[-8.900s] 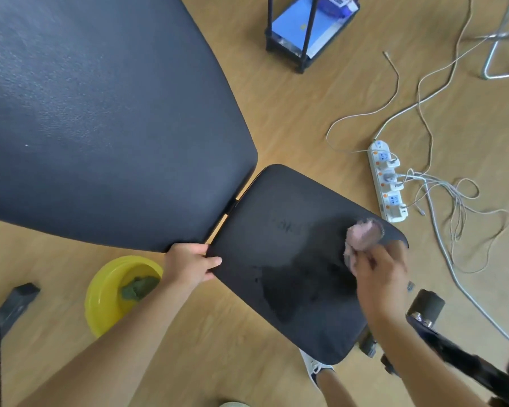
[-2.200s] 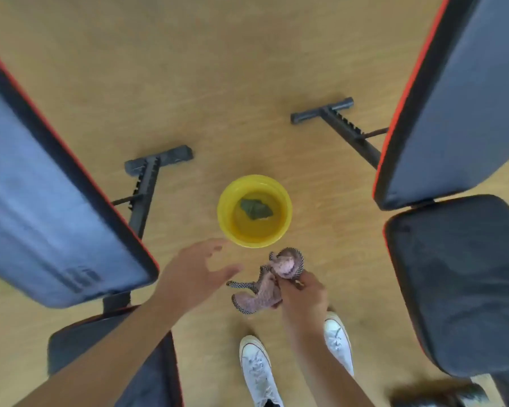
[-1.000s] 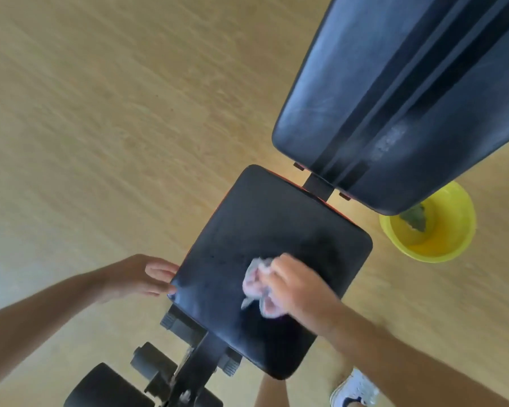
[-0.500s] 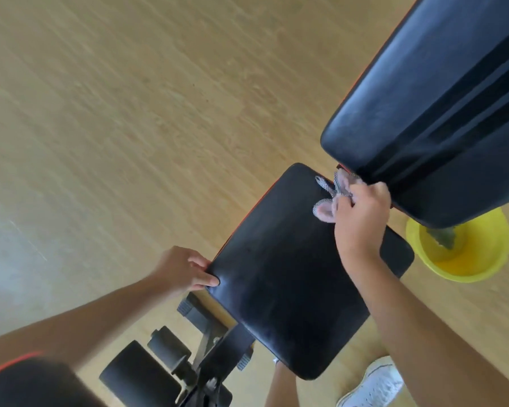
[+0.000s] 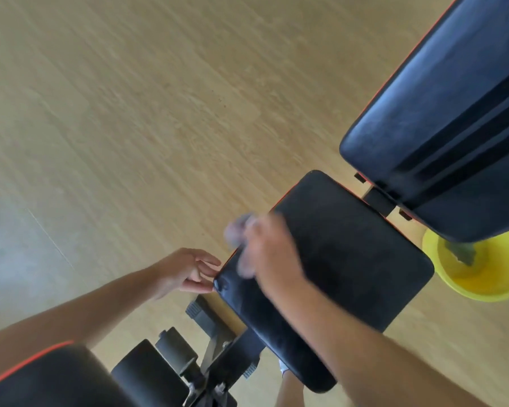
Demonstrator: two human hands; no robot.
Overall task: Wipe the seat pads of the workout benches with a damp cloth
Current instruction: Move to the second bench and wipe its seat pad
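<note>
A black seat pad (image 5: 350, 259) with a thin red edge lies tilted in the middle right. My right hand (image 5: 268, 254), blurred by motion, is at the pad's left edge and holds a bunched pinkish cloth (image 5: 237, 230) that pokes out past the edge. My left hand (image 5: 188, 270) has its fingers apart, with the fingertips touching the pad's near left corner. The bench's dark back pad (image 5: 441, 118) rises at the upper right.
A yellow bowl (image 5: 479, 289) with a green rag (image 5: 462, 254) in it stands on the wooden floor, partly under the back pad. Black foam rollers and frame parts (image 5: 171, 365) sit below the seat. Another dark pad with a red edge (image 5: 47, 377) fills the lower left corner.
My right hand has swept the cloth from the seat pad's far edge by the back pad across to its left edge. My left hand loosened from gripping the corner to touching it with spread fingers.
</note>
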